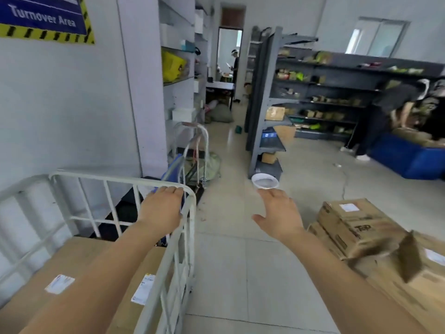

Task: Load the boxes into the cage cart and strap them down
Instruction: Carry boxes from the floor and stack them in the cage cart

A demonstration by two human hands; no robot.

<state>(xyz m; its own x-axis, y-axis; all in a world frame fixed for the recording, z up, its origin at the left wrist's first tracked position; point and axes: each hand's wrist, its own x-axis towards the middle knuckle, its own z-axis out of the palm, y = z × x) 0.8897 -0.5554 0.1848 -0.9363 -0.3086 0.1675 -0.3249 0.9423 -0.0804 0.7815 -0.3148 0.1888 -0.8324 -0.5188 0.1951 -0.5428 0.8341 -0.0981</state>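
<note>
At 10 o'clock a blue wall sign [43,18] reads "Turnover Area". At 8 o'clock our left hand [163,206] curls its fingers over the top corner rail of the white cage cart [96,177], whose side wall runs from 6 to 12. Loaded boxes [84,256] lie flat inside, white labels up, print unreadable. Our right hand [279,213] hovers spread and empty. At 4 o'clock sit floor boxes [356,225], lettering blurred.

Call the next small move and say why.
Likely reach the right hand down to the top box at right and grip it. That hand is open and empty, boxes sit outside the cage cart, and the left hand holds the cart's top rail.
</note>
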